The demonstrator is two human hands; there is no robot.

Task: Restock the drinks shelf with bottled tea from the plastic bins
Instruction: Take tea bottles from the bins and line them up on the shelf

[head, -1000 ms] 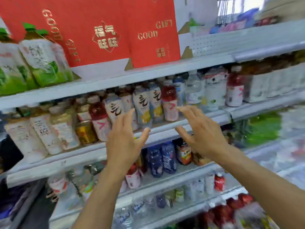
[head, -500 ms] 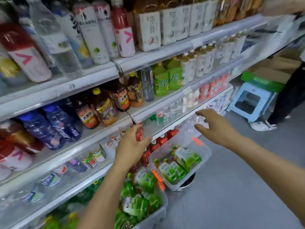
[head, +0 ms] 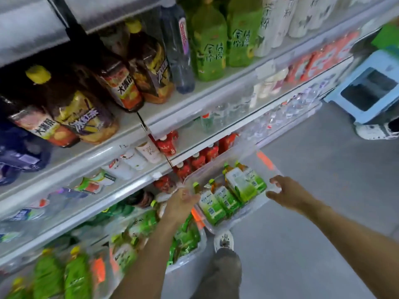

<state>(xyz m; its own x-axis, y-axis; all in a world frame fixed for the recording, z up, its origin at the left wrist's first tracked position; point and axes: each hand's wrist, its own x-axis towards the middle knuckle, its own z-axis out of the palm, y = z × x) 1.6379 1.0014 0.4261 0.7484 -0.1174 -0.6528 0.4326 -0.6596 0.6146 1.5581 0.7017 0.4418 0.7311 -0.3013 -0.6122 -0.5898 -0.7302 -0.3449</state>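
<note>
As both hands reach down toward it, the clear plastic bin (head: 254,160) sits at floor level against the foot of the drinks shelf (head: 216,91), tilted, with an orange latch on each end.

Contents: bottled tea (head: 232,194), green-and-white labels, green caps, amber liquid visible at the necks; several bottles lying on their sides, packed close. A second bin (head: 185,262), nearer the person, also holds green-labelled bottles, heaped.

Left hand (head: 180,205): at the near-left rim of the clear bin, fingers loosely bent, empty; whether it touches the rim cannot be told through the blur.

Right hand (head: 285,194): at the far-right rim, fingers spread and relaxed, holding nothing; fingertips close to the wall, contact uncertain.

Handling, judged: full bottles are likely moderately heavy and firm, the plastic giving slightly under a squeeze. Shrink labels look smooth, so somewhat slippery. Best hold is round the body just below the shoulder, or at the neck under the cap for lifting one clear of its neighbours. The bin itself appears thin-walled and flexible; loaded, it is better taken at both end rims than by one side.

Also present: a pale blue stool (head: 367,87) on the grey floor, a white shoe (head: 375,130) beside it, the person's own shoe (head: 224,240) below the bin.
</note>
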